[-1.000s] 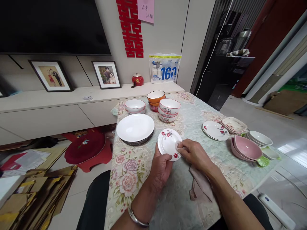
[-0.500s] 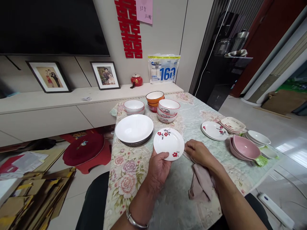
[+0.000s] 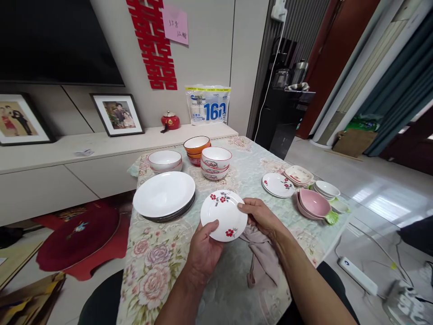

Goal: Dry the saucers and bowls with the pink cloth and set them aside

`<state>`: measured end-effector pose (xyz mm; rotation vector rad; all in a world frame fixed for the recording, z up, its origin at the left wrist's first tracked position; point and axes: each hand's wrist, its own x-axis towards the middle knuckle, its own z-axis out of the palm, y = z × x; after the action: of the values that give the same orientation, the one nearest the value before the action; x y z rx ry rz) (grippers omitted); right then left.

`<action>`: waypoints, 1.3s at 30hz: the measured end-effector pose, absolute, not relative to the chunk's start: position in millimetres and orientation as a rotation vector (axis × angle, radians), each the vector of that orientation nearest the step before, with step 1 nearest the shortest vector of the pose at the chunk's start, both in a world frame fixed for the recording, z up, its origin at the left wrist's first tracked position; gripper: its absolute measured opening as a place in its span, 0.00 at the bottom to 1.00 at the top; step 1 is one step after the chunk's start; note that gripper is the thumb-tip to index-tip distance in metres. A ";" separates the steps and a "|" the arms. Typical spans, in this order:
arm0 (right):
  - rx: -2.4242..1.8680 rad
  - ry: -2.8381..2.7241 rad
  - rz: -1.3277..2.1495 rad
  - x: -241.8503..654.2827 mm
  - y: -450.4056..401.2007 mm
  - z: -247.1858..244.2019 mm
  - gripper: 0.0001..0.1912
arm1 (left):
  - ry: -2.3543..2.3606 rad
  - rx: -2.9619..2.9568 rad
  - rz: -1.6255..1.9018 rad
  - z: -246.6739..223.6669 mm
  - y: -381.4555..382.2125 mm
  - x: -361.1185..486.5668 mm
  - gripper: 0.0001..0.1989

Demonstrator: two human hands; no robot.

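A small white plate (image 3: 221, 216) with red flowers is held up over the near part of the table, its face tilted toward me. My left hand (image 3: 204, 248) grips its lower left edge, thumb on top and fingers underneath. At the right rim, my right hand (image 3: 262, 216) pinches the plate with the thumb on its face. A pinkish-grey cloth (image 3: 264, 259) bunches at the fingers of that hand and trails down onto the table; the fingers behind the plate are hidden.
Left of the plate stands a stack of large white plates (image 3: 164, 194). Behind are white bowls (image 3: 165, 160), orange bowls (image 3: 196, 144) and red-rimmed bowls (image 3: 216, 160). On the right lie flowered plates (image 3: 278, 185), pink bowls (image 3: 314, 203) and small white bowls (image 3: 326, 188).
My right hand has come from beside the plate onto its right rim, thumb now on its face. My left hand keeps its hold. The view has swung to the right.
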<state>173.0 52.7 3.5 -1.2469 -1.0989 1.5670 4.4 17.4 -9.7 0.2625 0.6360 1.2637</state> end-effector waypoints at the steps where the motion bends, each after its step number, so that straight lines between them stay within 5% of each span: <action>1: -1.242 -1.066 1.566 172.3 53.2 3.0 0.19 | 0.613 0.273 1.257 -9.4 17.1 4.4 0.37; 10: -1.080 -0.641 1.382 181.9 63.9 0.8 0.19 | 0.542 0.404 1.125 -14.6 16.4 -2.3 0.28; 21: -1.045 -0.332 1.100 205.6 68.7 -3.6 0.06 | 0.639 0.404 1.088 -13.6 16.1 -0.7 0.26; 39: -0.953 -0.069 0.947 222.9 59.5 -18.4 0.08 | 0.651 0.417 1.063 -12.3 14.2 0.4 0.24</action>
<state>222.9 59.5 -18.4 -0.9534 -0.0690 0.9470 0.4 14.2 -12.3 0.4166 0.6514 1.0634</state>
